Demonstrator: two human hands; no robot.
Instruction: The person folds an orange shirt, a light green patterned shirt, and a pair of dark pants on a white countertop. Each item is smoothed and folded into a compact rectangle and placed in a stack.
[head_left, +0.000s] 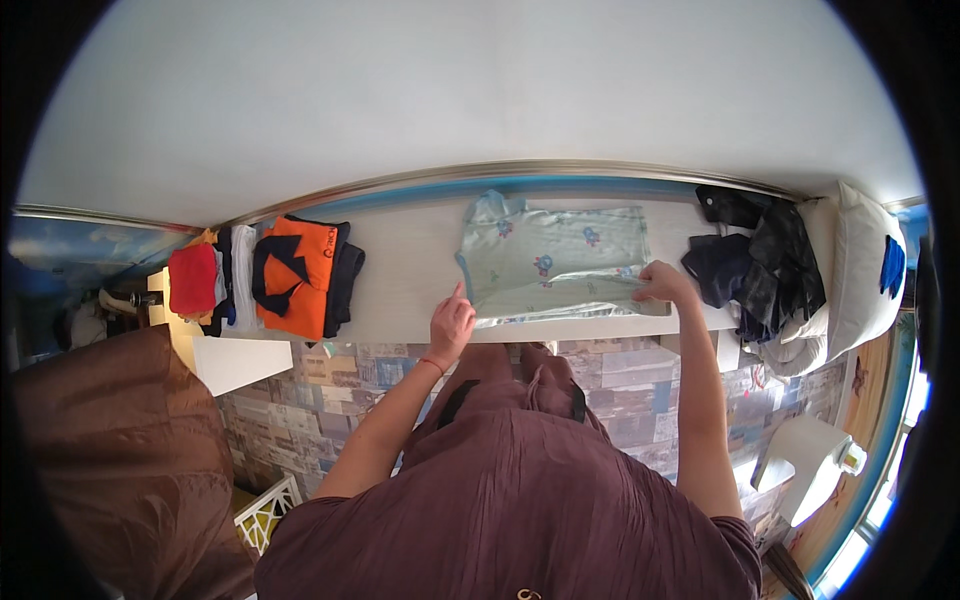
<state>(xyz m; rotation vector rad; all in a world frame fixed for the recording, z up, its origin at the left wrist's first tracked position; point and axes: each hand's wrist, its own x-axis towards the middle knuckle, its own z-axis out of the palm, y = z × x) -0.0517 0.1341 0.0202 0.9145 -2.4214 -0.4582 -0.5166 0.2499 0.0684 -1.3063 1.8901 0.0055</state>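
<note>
A pale green child's shirt (545,250) with small printed figures lies spread on the white surface before me, its blue-trimmed end to the left. The near long edge is folded over in a strip with creases. At the shirt's right near corner, my right hand (664,285) pinches the cloth between thumb and fingers. My left hand (453,323) hovers by the left near corner, index finger stretched out and the other fingers loosely bent, with nothing held. Whether its fingertip touches the cloth is hard to tell.
Left of the shirt lie a folded orange and black garment (300,275) and a stack with a red piece (192,280). Dark crumpled clothes (765,260) and a white pillow (865,270) are at the right. A brown cover (120,450) hangs at the lower left.
</note>
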